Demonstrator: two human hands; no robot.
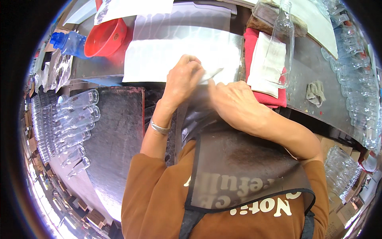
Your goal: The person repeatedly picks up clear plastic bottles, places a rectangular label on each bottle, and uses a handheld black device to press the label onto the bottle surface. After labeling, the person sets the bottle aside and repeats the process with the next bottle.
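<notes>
Over the near edge of a large white sheet (159, 63), my left hand (184, 79) is closed, pinching a small white piece (207, 75) that looks like folded paper or cloth. A thin grey tip shows at its right end. My right hand (235, 101) is beside it on the right, fingers curled in and partly blurred. Its fingertips are at the lower edge of the white piece, and whatever they hold is hidden. To the right, a clear glass bottle (281, 44) lies on a folded white cloth (268, 59) over a red cloth (280, 98).
A red bowl (104, 40) and a blue-capped plastic bottle (69, 43) are at the far left. Rows of glass bottles stand left (79, 115) and right (358, 79). A crumpled grey rag (315, 93) lies on the right tabletop. A dark board (113, 131) is at my left.
</notes>
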